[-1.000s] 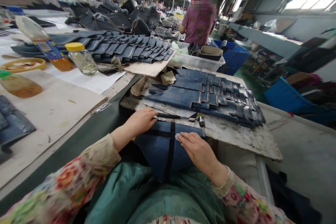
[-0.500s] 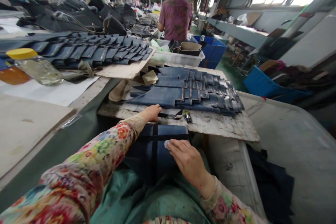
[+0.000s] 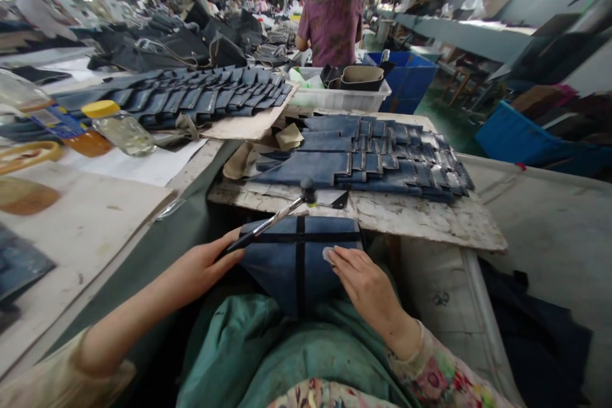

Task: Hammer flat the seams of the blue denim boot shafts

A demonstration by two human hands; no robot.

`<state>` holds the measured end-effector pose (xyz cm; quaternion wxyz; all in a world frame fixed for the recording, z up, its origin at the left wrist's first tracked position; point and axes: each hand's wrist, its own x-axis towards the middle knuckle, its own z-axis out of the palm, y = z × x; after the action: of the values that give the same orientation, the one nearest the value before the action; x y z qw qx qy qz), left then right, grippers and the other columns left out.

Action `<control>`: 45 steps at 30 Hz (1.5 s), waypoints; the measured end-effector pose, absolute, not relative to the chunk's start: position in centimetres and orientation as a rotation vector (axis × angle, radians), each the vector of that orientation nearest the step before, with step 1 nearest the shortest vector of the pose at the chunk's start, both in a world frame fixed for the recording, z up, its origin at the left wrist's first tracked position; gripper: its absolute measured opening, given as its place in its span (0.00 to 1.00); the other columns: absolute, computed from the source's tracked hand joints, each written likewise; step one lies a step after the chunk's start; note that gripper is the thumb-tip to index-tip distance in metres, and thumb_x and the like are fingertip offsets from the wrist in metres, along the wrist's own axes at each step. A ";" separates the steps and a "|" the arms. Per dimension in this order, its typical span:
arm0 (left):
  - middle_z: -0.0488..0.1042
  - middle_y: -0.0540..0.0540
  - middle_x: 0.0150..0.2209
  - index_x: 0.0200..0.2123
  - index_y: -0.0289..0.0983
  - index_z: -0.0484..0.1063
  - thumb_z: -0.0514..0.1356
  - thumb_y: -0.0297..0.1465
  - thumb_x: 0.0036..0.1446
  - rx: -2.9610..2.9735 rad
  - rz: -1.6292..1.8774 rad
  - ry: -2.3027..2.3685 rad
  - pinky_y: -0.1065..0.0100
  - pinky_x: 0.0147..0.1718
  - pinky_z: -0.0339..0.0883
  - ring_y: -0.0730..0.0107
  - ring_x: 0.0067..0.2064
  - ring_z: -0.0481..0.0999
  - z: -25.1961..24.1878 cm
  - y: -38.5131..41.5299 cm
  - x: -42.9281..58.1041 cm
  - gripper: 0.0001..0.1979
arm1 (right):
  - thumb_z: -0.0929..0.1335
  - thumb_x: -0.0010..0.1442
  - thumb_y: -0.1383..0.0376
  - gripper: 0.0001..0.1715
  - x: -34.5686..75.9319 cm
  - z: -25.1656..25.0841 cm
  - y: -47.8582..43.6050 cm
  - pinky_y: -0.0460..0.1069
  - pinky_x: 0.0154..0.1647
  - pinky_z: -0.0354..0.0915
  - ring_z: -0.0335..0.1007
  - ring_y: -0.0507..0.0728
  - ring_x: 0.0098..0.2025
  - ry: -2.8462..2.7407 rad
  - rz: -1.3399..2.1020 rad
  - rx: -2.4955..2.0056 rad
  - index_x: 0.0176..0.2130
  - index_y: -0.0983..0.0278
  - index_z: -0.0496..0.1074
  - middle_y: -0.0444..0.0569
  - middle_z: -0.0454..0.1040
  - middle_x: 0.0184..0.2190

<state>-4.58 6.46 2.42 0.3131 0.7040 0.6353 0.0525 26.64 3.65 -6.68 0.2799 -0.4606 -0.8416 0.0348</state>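
My left hand is closed round the dark grip of a small hammer. Its shiny shaft slants up to the right, and its black head is in the air near the board's front edge. Below the hammer, a blue leather-like piece with crossing black strips lies over my lap. My right hand rests at this piece's right side, fingers together. A small whitish translucent wad is pinched at its fingertips; what it is cannot be made out.
Overlapping blue pieces lie on a worn board ahead. More are stacked on the left table, by a yellow-lidded jar and an orange-filled bottle. Behind stand a white bin, a blue bin and a person.
My left hand has picked the hammer up off the board and drawn it back over the blue piece. My right hand stays on the piece. The view has turned slightly left.
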 end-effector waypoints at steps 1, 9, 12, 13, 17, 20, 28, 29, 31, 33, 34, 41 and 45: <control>0.75 0.49 0.29 0.42 0.38 0.72 0.49 0.50 0.56 1.791 0.160 1.687 0.70 0.33 0.67 0.65 0.33 0.74 2.3 5.0 -5.1 0.24 | 0.60 0.64 0.69 0.18 26.7 -6.7 3.6 0.53 0.49 0.70 0.68 0.57 0.48 -2.250 0.102 -1.239 0.52 0.64 0.70 0.53 0.73 0.48; 0.76 0.48 0.30 0.35 0.40 0.71 0.47 0.49 0.57 1.633 0.262 1.781 0.71 0.32 0.69 0.65 0.32 0.75 0.6 -0.8 -4.8 0.21 | 0.60 0.65 0.68 0.18 26.8 -6.7 3.7 0.53 0.51 0.69 0.67 0.57 0.49 -2.241 0.108 -1.234 0.53 0.64 0.70 0.52 0.73 0.48; 0.77 0.49 0.30 0.34 0.41 0.70 0.47 0.48 0.58 1.650 0.143 1.863 0.70 0.34 0.68 0.65 0.33 0.77 0.0 -0.9 -4.9 0.19 | 0.61 0.64 0.68 0.18 26.8 -6.7 3.7 0.53 0.50 0.69 0.68 0.56 0.48 -2.245 0.118 -1.232 0.53 0.64 0.70 0.52 0.73 0.48; 0.77 0.50 0.31 0.35 0.42 0.70 0.47 0.48 0.58 1.657 0.160 1.867 0.70 0.34 0.68 0.65 0.34 0.77 0.0 -1.0 -4.9 0.19 | 0.61 0.64 0.68 0.18 26.8 -6.6 3.7 0.53 0.50 0.70 0.68 0.56 0.48 -2.240 0.121 -1.230 0.53 0.64 0.70 0.52 0.73 0.47; 0.77 0.50 0.31 0.37 0.42 0.68 0.46 0.48 0.58 1.721 0.280 1.804 0.72 0.33 0.68 0.66 0.33 0.77 0.6 -1.6 -4.6 0.19 | 0.61 0.64 0.68 0.18 26.7 -6.5 3.6 0.53 0.50 0.70 0.69 0.56 0.48 -2.213 0.117 -1.222 0.52 0.62 0.70 0.52 0.73 0.47; 0.76 0.51 0.29 0.35 0.43 0.69 0.47 0.46 0.59 1.731 0.115 1.833 0.72 0.32 0.68 0.66 0.32 0.77 0.5 -2.0 -4.3 0.17 | 0.60 0.65 0.68 0.19 26.7 -6.5 3.6 0.53 0.49 0.70 0.69 0.56 0.48 -2.207 0.121 -1.230 0.53 0.62 0.70 0.52 0.73 0.47; 0.77 0.50 0.30 0.36 0.42 0.69 0.46 0.47 0.59 1.707 0.237 1.885 0.71 0.32 0.69 0.65 0.32 0.77 -0.1 -2.9 -5.1 0.18 | 0.61 0.64 0.69 0.18 27.0 -6.5 3.6 0.54 0.50 0.69 0.68 0.57 0.48 -2.216 0.113 -1.221 0.52 0.65 0.70 0.52 0.73 0.47; 0.77 0.50 0.30 0.35 0.42 0.69 0.46 0.46 0.59 1.694 0.170 1.892 0.71 0.31 0.69 0.64 0.32 0.78 -0.2 -3.0 -5.3 0.18 | 0.61 0.64 0.69 0.18 27.0 -6.5 3.6 0.53 0.50 0.69 0.68 0.57 0.48 -2.215 0.118 -1.224 0.52 0.65 0.70 0.52 0.73 0.47; 0.78 0.50 0.32 0.36 0.43 0.70 0.47 0.46 0.58 1.686 0.116 1.887 0.71 0.33 0.69 0.64 0.34 0.78 -0.4 -3.3 -5.5 0.17 | 0.61 0.64 0.68 0.18 27.0 -6.5 3.6 0.53 0.50 0.69 0.68 0.56 0.48 -2.211 0.126 -1.234 0.52 0.64 0.70 0.52 0.73 0.47; 0.78 0.51 0.36 0.41 0.44 0.69 0.48 0.47 0.58 1.703 0.209 1.892 0.72 0.35 0.69 0.65 0.37 0.78 -0.4 -3.5 -5.8 0.18 | 0.61 0.65 0.68 0.18 27.0 -6.5 3.6 0.53 0.50 0.69 0.68 0.56 0.48 -2.212 0.131 -1.239 0.52 0.63 0.70 0.52 0.73 0.47; 0.78 0.51 0.36 0.42 0.44 0.69 0.48 0.47 0.58 1.702 0.255 1.910 0.72 0.35 0.70 0.65 0.37 0.78 -0.5 -3.6 -5.9 0.19 | 0.60 0.65 0.68 0.18 27.0 -6.5 3.6 0.53 0.50 0.68 0.68 0.56 0.48 -2.214 0.131 -1.241 0.52 0.63 0.70 0.52 0.73 0.47; 0.79 0.51 0.35 0.40 0.44 0.70 0.49 0.46 0.58 1.679 0.201 1.946 0.73 0.36 0.71 0.65 0.37 0.79 -1.4 -3.9 -6.8 0.17 | 0.61 0.64 0.69 0.18 27.1 -6.7 3.6 0.54 0.51 0.68 0.67 0.56 0.48 -2.225 0.141 -1.241 0.52 0.64 0.70 0.52 0.72 0.48; 0.79 0.50 0.35 0.40 0.42 0.70 0.48 0.48 0.57 1.678 0.281 2.009 0.73 0.34 0.71 0.64 0.37 0.79 -2.0 -4.6 -7.4 0.20 | 0.61 0.64 0.68 0.18 27.2 -6.8 3.6 0.54 0.50 0.68 0.68 0.57 0.48 -2.214 0.144 -1.233 0.52 0.64 0.70 0.52 0.72 0.48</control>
<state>-7.44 -4.56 -2.04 0.2518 0.6170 0.7384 0.1032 27.25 3.56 -6.83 0.2971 -0.4640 -0.8328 0.0542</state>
